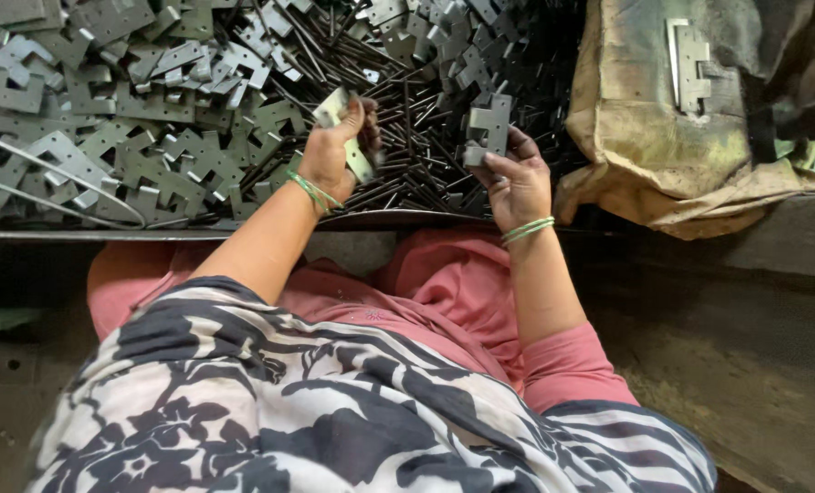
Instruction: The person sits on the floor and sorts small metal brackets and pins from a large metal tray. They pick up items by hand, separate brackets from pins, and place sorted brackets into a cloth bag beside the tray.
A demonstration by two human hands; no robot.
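My left hand grips a flat grey metal hinge plate over a heap of thin dark metal pins. My right hand holds another notched grey hinge plate upright by its lower edge, just right of the pins. Both wrists wear green thread bands. The hands are about a hand's width apart, above the front edge of the tray.
A big pile of grey notched hinge plates fills the metal tray to the left. A dirty tan sack lies at the right with a hinge plate on it. Bent wire lies at left.
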